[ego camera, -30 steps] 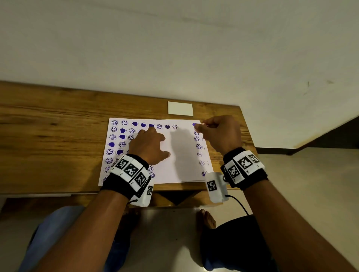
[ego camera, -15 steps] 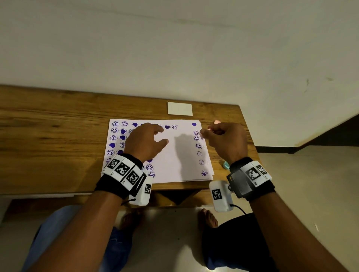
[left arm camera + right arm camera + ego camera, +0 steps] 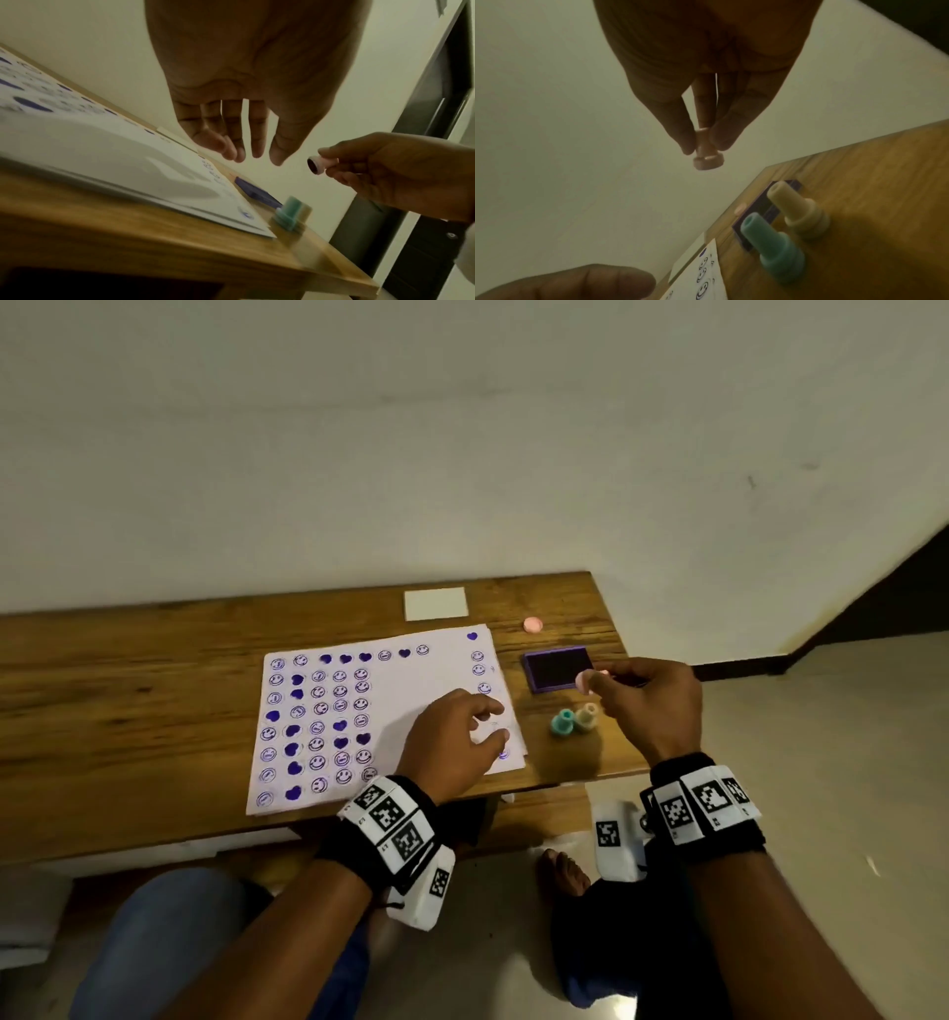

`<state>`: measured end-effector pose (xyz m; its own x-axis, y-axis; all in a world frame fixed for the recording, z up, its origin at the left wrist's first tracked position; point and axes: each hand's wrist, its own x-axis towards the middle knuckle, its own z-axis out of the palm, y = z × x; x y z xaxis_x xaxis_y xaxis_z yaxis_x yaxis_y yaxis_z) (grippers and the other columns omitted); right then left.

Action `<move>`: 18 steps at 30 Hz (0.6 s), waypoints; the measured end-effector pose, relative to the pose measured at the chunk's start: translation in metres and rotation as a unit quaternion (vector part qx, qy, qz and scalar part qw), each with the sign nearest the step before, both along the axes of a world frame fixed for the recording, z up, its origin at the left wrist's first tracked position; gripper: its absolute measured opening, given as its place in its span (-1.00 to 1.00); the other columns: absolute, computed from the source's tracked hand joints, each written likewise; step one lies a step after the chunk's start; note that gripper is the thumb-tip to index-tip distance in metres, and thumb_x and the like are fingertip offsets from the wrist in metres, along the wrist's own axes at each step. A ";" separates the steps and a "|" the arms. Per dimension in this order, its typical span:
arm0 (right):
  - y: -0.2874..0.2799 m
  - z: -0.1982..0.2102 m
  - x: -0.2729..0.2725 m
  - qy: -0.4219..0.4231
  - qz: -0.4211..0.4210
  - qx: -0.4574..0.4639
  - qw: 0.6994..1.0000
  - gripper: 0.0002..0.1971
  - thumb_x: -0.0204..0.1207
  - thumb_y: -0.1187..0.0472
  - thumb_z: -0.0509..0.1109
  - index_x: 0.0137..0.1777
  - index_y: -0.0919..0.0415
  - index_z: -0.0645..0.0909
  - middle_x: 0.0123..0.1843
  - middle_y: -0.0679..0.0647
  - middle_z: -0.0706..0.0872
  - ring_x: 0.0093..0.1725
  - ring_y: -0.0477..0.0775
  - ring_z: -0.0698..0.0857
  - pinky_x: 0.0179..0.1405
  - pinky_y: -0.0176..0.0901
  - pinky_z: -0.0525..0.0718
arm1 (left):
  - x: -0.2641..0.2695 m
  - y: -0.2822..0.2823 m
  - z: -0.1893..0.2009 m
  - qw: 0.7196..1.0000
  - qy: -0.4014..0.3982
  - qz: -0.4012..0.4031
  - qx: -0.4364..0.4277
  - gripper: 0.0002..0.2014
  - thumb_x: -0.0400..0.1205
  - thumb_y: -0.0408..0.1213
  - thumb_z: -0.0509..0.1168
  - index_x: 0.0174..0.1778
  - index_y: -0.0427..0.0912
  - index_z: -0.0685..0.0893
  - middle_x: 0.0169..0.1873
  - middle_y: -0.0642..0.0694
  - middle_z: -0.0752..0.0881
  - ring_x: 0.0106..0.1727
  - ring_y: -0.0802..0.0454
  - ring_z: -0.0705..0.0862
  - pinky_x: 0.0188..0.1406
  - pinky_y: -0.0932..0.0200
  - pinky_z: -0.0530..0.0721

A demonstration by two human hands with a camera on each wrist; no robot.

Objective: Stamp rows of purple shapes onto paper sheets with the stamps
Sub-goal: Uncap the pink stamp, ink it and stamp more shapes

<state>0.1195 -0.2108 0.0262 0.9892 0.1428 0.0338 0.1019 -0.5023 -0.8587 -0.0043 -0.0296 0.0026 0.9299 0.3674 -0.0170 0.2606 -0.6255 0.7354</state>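
1. Pink stamp [image 3: 584, 681] [image 3: 320, 164] [image 3: 707, 152]: pinched by its stem between the thumb and fingertips of the right hand [image 3: 648, 706] [image 3: 401, 174] [image 3: 703, 71]. It is held in the air above the near right corner of the ink pad [image 3: 558, 668], clear of the table [image 3: 128, 690]. In the left wrist view its round face is dark with ink.
2. Left hand [image 3: 452, 744] [image 3: 246, 81]: fingers relaxed and slightly spread, holding nothing. It hangs over the right part of the paper sheet [image 3: 400, 701]; whether the fingertips touch the paper I cannot tell.
3. Paper sheet: lies flat on the wooden table, on top of further sheets whose edges show in the left wrist view. Columns of purple smiley faces and hearts fill its left half; one row runs along the top, one column down the right edge.
4. Ink pad: purple, open, just right of the sheet.
5. Teal stamp [image 3: 562, 722] [image 3: 772, 251] and cream stamp [image 3: 586, 715] [image 3: 798, 213]: upright, side by side, nearer than the ink pad.
6. Pink cap [image 3: 533, 625]: small round piece beyond the pad.
7. White card [image 3: 435, 603]: at the table's far edge.
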 end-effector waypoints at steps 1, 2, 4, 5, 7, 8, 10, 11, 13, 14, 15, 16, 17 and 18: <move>-0.007 -0.001 0.003 0.011 -0.004 0.014 1.000 -0.84 0.32 0.05 0.69 -0.13 0.03 0.88 -0.23 -0.08 0.87 -0.17 -0.04 0.85 0.00 0.18 0.85 | 0.006 -0.007 0.000 1.000 -0.001 0.002 -0.007 -0.68 0.54 -0.10 0.45 0.21 0.00 0.71 0.07 0.05 0.70 0.01 0.14 0.66 0.04 0.25 0.65; -0.011 -0.004 0.006 0.022 -0.003 0.020 1.000 -0.86 0.32 0.06 0.69 -0.14 0.03 0.88 -0.24 -0.09 0.87 -0.17 -0.04 0.85 0.00 0.19 0.85 | 0.010 -0.012 0.000 1.000 -0.003 0.004 -0.013 -0.67 0.54 -0.11 0.46 0.21 -0.01 0.70 0.09 0.04 0.70 0.03 0.14 0.65 0.06 0.25 0.64; -0.021 -0.013 0.010 0.042 0.004 0.025 0.999 -0.88 0.33 0.06 0.68 -0.16 0.01 0.88 -0.25 -0.11 0.86 -0.14 -0.03 0.84 0.03 0.23 0.84 | 0.023 -0.023 0.000 1.000 -0.005 -0.006 -0.015 -0.66 0.53 -0.13 0.47 0.23 -0.01 0.69 0.12 0.02 0.69 0.05 0.12 0.63 0.10 0.21 0.65; -0.025 -0.016 0.011 0.051 0.009 0.029 0.998 -0.89 0.33 0.05 0.67 -0.17 0.00 0.88 -0.25 -0.11 0.86 -0.14 -0.02 0.84 0.05 0.25 0.83 | 0.029 -0.026 0.000 1.000 -0.008 -0.013 -0.012 -0.65 0.52 -0.15 0.47 0.23 -0.01 0.69 0.13 0.01 0.68 0.07 0.11 0.63 0.12 0.18 0.66; -0.031 -0.019 0.017 0.067 0.009 0.048 0.997 -0.91 0.33 0.05 0.66 -0.19 -0.02 0.88 -0.27 -0.11 0.86 -0.16 -0.01 0.84 0.05 0.26 0.83 | 0.044 -0.033 0.000 0.999 -0.016 -0.031 0.001 -0.66 0.52 -0.19 0.47 0.23 -0.01 0.69 0.14 0.00 0.67 0.09 0.09 0.64 0.10 0.19 0.66; -0.034 -0.019 0.020 0.073 0.007 0.061 0.995 -0.94 0.35 0.06 0.65 -0.20 -0.02 0.87 -0.29 -0.11 0.85 -0.17 -0.01 0.84 0.05 0.26 0.83 | 0.052 -0.037 0.000 0.999 -0.018 -0.038 0.009 -0.66 0.52 -0.21 0.46 0.23 -0.02 0.70 0.15 0.00 0.66 0.09 0.09 0.65 0.09 0.20 0.66; -0.034 -0.018 0.024 0.086 0.010 0.086 0.993 -0.96 0.38 0.12 0.66 -0.18 -0.01 0.87 -0.29 -0.12 0.86 -0.20 -0.05 0.84 0.04 0.23 0.84 | 0.067 -0.036 0.000 0.999 -0.011 -0.040 0.021 -0.64 0.52 -0.26 0.46 0.24 -0.06 0.70 0.19 -0.03 0.66 0.12 0.07 0.66 0.11 0.18 0.69; -0.034 -0.018 0.027 0.093 0.011 0.098 0.991 -0.93 0.38 0.13 0.67 -0.15 0.02 0.87 -0.28 -0.12 0.86 -0.19 -0.07 0.84 0.04 0.20 0.85 | 0.078 -0.036 0.001 0.999 -0.005 -0.045 0.030 -0.64 0.51 -0.29 0.46 0.25 -0.08 0.70 0.19 -0.04 0.66 0.14 0.05 0.67 0.14 0.14 0.69; -0.033 -0.021 0.030 0.108 0.016 0.111 0.988 -0.88 0.37 0.13 0.69 -0.11 0.05 0.88 -0.25 -0.11 0.87 -0.18 -0.10 0.83 0.05 0.18 0.85 | 0.100 -0.029 0.003 0.995 0.004 -0.070 0.067 -0.65 0.51 -0.33 0.45 0.24 -0.11 0.70 0.17 -0.07 0.67 0.16 0.00 0.66 0.14 0.12 0.66; -0.031 -0.022 0.031 0.115 0.021 0.114 0.987 -0.87 0.35 0.11 0.69 -0.12 0.05 0.88 -0.25 -0.11 0.87 -0.17 -0.09 0.83 0.07 0.20 0.84 | 0.112 -0.023 0.005 0.992 0.011 -0.086 0.094 -0.65 0.51 -0.34 0.43 0.23 -0.12 0.71 0.16 -0.09 0.68 0.16 -0.03 0.66 0.13 0.10 0.65; -0.029 -0.023 0.032 0.124 0.023 0.116 0.985 -0.87 0.34 0.09 0.70 -0.13 0.04 0.88 -0.24 -0.11 0.87 -0.15 -0.07 0.84 0.08 0.21 0.83 | 0.125 -0.015 0.006 0.988 0.021 -0.100 0.119 -0.65 0.51 -0.35 0.43 0.23 -0.12 0.71 0.17 -0.11 0.69 0.17 -0.06 0.66 0.14 0.08 0.64; -0.029 -0.025 0.035 0.131 0.019 0.120 0.984 -0.86 0.33 0.08 0.70 -0.14 0.03 0.88 -0.24 -0.10 0.87 -0.15 -0.06 0.84 0.08 0.22 0.83 | 0.140 -0.009 0.005 0.983 0.035 -0.112 0.142 -0.64 0.50 -0.35 0.42 0.23 -0.12 0.71 0.19 -0.12 0.69 0.18 -0.08 0.66 0.16 0.07 0.64; -0.028 -0.026 0.036 0.136 0.018 0.126 0.983 -0.86 0.33 0.07 0.70 -0.15 0.05 0.87 -0.24 -0.09 0.88 -0.16 -0.05 0.83 0.08 0.23 0.83 | 0.153 -0.001 0.006 0.979 0.044 -0.116 0.163 -0.63 0.50 -0.36 0.41 0.24 -0.11 0.71 0.21 -0.13 0.69 0.19 -0.10 0.67 0.18 0.05 0.64; -0.028 -0.027 0.038 0.139 0.015 0.133 0.981 -0.86 0.34 0.08 0.70 -0.15 0.06 0.87 -0.24 -0.07 0.88 -0.18 -0.05 0.82 0.08 0.24 0.83 | 0.167 0.004 0.006 0.975 0.046 -0.121 0.183 -0.62 0.49 -0.36 0.41 0.24 -0.09 0.71 0.23 -0.14 0.69 0.20 -0.13 0.67 0.21 0.03 0.63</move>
